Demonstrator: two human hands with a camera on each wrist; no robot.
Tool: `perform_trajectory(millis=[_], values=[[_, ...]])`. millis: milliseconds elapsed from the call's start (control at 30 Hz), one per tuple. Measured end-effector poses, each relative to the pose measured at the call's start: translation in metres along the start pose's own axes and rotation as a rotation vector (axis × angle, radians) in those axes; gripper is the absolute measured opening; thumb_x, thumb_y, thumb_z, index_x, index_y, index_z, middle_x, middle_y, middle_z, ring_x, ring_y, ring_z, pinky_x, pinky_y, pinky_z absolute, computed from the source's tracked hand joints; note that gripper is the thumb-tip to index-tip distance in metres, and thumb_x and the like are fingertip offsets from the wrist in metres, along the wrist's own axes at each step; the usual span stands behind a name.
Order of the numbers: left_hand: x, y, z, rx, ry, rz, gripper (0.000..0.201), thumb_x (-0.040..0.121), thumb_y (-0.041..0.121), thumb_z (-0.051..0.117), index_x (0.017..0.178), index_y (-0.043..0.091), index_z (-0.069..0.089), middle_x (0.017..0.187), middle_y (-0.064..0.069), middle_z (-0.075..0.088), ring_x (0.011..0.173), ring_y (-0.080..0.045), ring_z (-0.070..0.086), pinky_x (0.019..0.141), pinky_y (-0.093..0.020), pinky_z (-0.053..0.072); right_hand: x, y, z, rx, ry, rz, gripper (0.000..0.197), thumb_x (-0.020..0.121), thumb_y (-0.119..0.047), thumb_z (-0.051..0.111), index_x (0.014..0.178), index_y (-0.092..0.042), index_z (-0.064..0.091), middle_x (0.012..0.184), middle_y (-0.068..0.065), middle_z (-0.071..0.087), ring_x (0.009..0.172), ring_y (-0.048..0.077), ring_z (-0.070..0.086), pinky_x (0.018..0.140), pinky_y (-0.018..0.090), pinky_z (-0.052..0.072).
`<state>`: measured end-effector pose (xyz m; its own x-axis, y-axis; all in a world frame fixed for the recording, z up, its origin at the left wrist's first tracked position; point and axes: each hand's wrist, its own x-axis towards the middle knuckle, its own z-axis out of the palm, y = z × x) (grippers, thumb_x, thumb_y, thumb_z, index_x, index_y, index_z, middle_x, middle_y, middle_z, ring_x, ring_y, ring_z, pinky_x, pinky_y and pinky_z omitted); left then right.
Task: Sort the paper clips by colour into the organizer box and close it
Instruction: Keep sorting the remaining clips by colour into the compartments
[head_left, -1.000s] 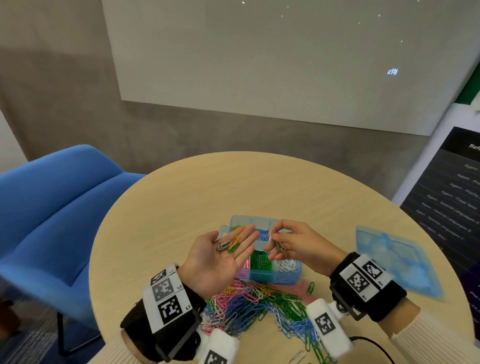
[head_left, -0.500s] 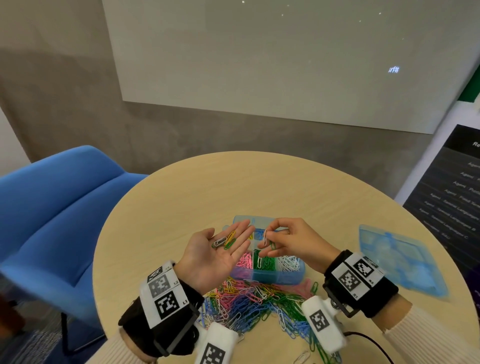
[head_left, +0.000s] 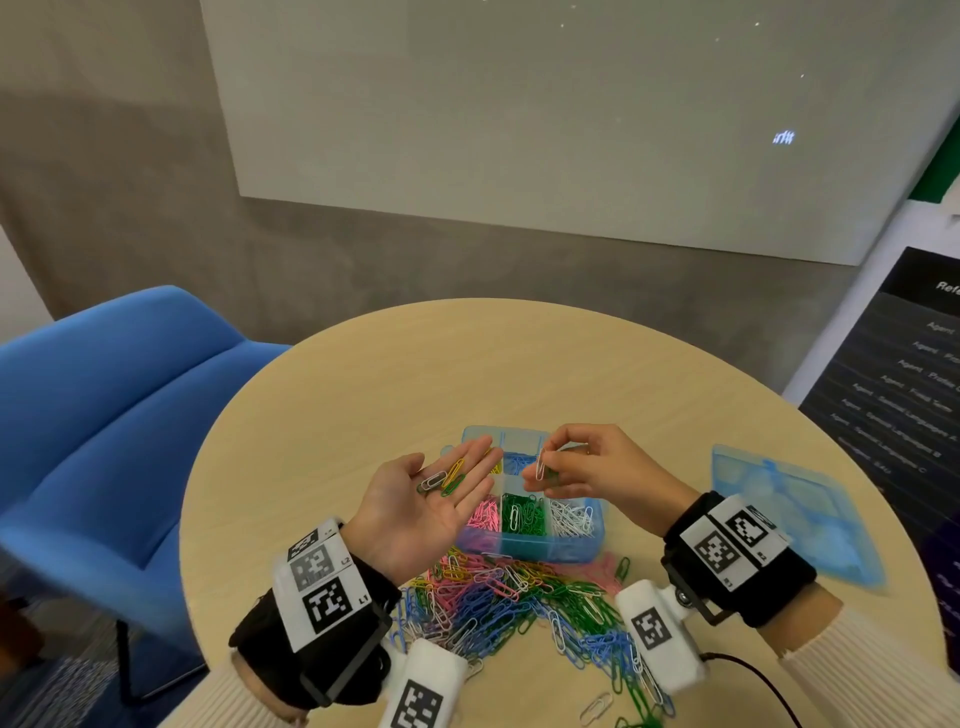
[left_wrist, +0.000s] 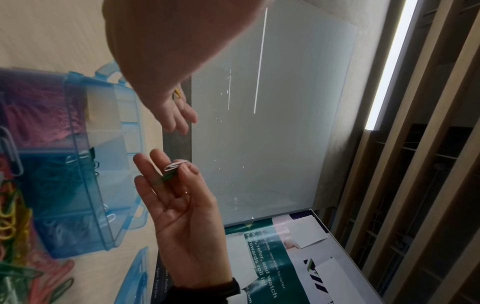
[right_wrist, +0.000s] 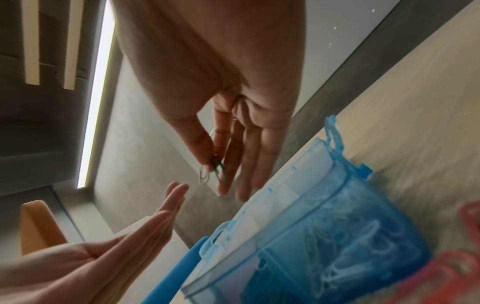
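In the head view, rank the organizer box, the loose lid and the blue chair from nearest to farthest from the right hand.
1. Organizer box: directly beneath the right hand.
2. Loose lid: on the table to that hand's right.
3. Blue chair: off the table, far left.

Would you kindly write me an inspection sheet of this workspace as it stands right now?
Surface: round wooden table, bare at the far side.
Job's things: organizer box open, with pink, green, white and blue clips in separate compartments; one white clip lies among the green; unsorted paper clip pile in front of it.
Clutter: blue lid lying apart at the right.
Hands: left hand flat, palm up, with a few clips lying on it; right hand pinches a white paper clip and a green one.
Cables: black cable near the right wrist.
Surroundings: blue chair, whiteboard, dark poster.
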<state>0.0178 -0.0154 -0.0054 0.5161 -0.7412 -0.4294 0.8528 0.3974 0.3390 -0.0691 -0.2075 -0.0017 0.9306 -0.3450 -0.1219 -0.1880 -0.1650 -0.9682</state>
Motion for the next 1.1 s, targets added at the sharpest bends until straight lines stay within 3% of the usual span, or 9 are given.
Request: perform_trajectory(millis=[100, 200, 300, 433, 533, 667, 833, 1000, 1100], values=[[-0.001, 0.001, 0.0, -0.004, -0.004, 0.001, 0.054, 0.105, 0.03, 0.022, 0.128, -0.008, 0.054, 0.116, -0.023, 0.067, 0.114, -0.035, 0.061, 0.093, -0.042, 0.046, 0.004, 0.003, 0.002, -0.112, 0.026, -0.034, 0.01, 0.089, -0.009, 0.068, 0.081, -0.005, 0.063, 0.094, 0.017, 0.074, 0.093, 0.024, 0.071, 0.085, 0.033, 0.055], [-0.001, 0.002, 0.0, -0.008, -0.008, 0.001, 0.054, 0.105, 0.03, 0.022, 0.128, -0.008, 0.053, 0.116, -0.023, 0.067, 0.115, -0.035, 0.06, 0.094, -0.042, 0.046, 0.009, 0.006, 0.003, -0.234, 0.057, -0.051, 0.011, 0.086, -0.01, 0.071, 0.08, -0.002, 0.067, 0.085, 0.017, 0.073, 0.078, 0.019, 0.069, 0.076, 0.028, 0.058], [-0.001, 0.003, 0.0, -0.011, -0.01, 0.005, 0.055, 0.105, 0.029, 0.022, 0.127, -0.009, 0.053, 0.116, -0.023, 0.067, 0.116, -0.035, 0.06, 0.098, -0.042, 0.045, 0.012, 0.004, 0.003, -0.476, 0.122, -0.117, 0.01, 0.084, -0.01, 0.07, 0.074, -0.009, 0.068, 0.073, 0.008, 0.073, 0.071, 0.02, 0.07, 0.07, 0.028, 0.059], [-0.002, 0.006, 0.0, -0.013, -0.011, 0.007, 0.055, 0.106, 0.029, 0.021, 0.127, -0.009, 0.054, 0.117, -0.022, 0.067, 0.116, -0.034, 0.06, 0.098, -0.042, 0.045, 0.012, 0.001, -0.006, -0.873, 0.241, -0.106, 0.013, 0.079, -0.009, 0.068, 0.068, -0.013, 0.063, 0.071, 0.001, 0.065, 0.065, 0.013, 0.06, 0.057, 0.018, 0.042], [-0.003, 0.007, -0.001, -0.02, -0.004, 0.011, 0.054, 0.106, 0.029, 0.021, 0.127, -0.009, 0.054, 0.117, -0.022, 0.067, 0.117, -0.034, 0.06, 0.101, -0.041, 0.044, 0.009, -0.001, -0.004, -1.024, 0.166, -0.087, 0.009, 0.082, -0.015, 0.069, 0.075, -0.018, 0.064, 0.084, -0.003, 0.06, 0.08, 0.012, 0.056, 0.064, 0.019, 0.038], [-0.003, 0.006, 0.001, -0.018, 0.004, 0.013, 0.055, 0.105, 0.028, 0.022, 0.126, -0.01, 0.055, 0.116, -0.022, 0.067, 0.115, -0.034, 0.06, 0.104, -0.041, 0.042, 0.013, -0.006, 0.014, -1.132, -0.004, -0.22, 0.014, 0.083, -0.031, 0.074, 0.095, -0.025, 0.07, 0.101, -0.005, 0.046, 0.098, 0.013, 0.049, 0.083, 0.028, 0.044], [-0.006, 0.006, 0.003, -0.009, 0.0, 0.022, 0.054, 0.105, 0.028, 0.021, 0.125, -0.01, 0.055, 0.116, -0.022, 0.067, 0.115, -0.034, 0.06, 0.104, -0.041, 0.042, 0.034, -0.002, 0.03, -1.332, -0.183, -0.044, 0.042, 0.074, -0.046, 0.08, 0.106, -0.019, 0.071, 0.118, 0.003, 0.043, 0.123, 0.021, 0.035, 0.098, 0.038, 0.043], [-0.007, 0.006, 0.001, -0.012, -0.003, 0.014, 0.054, 0.106, 0.028, 0.021, 0.125, -0.01, 0.054, 0.116, -0.022, 0.067, 0.114, -0.035, 0.061, 0.104, -0.041, 0.042, 0.041, 0.001, 0.029, -1.268, -0.187, -0.064, 0.033, 0.07, -0.041, 0.084, 0.092, -0.018, 0.073, 0.104, -0.002, 0.038, 0.117, 0.019, 0.037, 0.092, 0.036, 0.042], [-0.006, 0.007, 0.0, -0.015, 0.005, 0.007, 0.054, 0.105, 0.028, 0.021, 0.124, -0.01, 0.055, 0.115, -0.022, 0.068, 0.114, -0.035, 0.061, 0.105, -0.041, 0.042, 0.039, 0.003, 0.026, -1.197, -0.186, -0.083, 0.025, 0.072, -0.036, 0.084, 0.088, -0.019, 0.076, 0.105, -0.002, 0.042, 0.105, 0.016, 0.043, 0.086, 0.035, 0.044]])
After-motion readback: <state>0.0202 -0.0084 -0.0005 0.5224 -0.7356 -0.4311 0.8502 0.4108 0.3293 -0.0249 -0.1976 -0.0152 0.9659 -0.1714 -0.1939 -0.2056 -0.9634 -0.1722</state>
